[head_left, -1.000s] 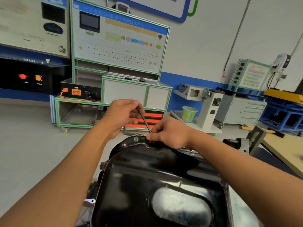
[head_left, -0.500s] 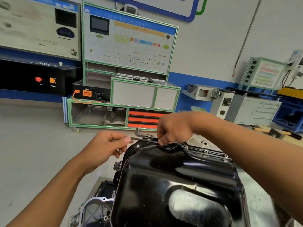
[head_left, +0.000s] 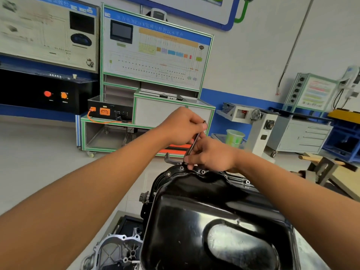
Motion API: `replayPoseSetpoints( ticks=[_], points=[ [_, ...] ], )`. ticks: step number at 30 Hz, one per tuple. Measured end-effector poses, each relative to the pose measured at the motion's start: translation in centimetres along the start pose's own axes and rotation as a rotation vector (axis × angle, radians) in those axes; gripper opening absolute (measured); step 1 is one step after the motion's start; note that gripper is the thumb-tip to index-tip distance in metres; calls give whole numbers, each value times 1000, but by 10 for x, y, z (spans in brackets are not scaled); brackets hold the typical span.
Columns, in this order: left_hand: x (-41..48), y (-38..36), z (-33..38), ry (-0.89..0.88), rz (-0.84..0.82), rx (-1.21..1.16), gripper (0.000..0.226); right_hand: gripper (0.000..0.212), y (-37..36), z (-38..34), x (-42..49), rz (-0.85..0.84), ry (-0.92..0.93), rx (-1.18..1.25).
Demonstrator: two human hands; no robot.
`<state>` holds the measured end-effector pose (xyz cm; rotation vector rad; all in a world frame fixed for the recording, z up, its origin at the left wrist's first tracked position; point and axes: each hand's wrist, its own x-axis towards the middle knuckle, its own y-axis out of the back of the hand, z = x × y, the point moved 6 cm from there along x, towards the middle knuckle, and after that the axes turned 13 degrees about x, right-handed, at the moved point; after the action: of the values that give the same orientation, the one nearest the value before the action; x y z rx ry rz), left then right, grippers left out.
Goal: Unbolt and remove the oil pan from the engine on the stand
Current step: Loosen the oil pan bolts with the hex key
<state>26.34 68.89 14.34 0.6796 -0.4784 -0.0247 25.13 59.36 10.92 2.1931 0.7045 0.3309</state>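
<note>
You face a white wall (head_left: 253,55) with a blue band (head_left: 243,99) along its foot, above a pale grey floor (head_left: 39,162). Straight ahead stands a green-framed training board (head_left: 155,55) with a small dark screen, on a castored cart (head_left: 101,149) whose shelf carries a black box (head_left: 116,109) with orange connectors. To your left, a black console (head_left: 29,94) shows one red and one orange button. To your right are a grey drawer cabinet (head_left: 303,137), a green cup (head_left: 234,137) and a smaller green-framed panel (head_left: 315,92). A thin cable (head_left: 295,43) hangs down the wall.
</note>
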Motion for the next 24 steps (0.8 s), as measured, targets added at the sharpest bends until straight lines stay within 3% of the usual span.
replayPoseSetpoints(
  ticks=[8, 24],
  points=[
    [16, -17, 5, -44, -118, 136, 25, 34, -1, 23, -4, 37, -80, 247],
    [20, -20, 2, -55, -123, 268, 21, 37, -9, 28, 4, 57, -117, 311]
  ],
)
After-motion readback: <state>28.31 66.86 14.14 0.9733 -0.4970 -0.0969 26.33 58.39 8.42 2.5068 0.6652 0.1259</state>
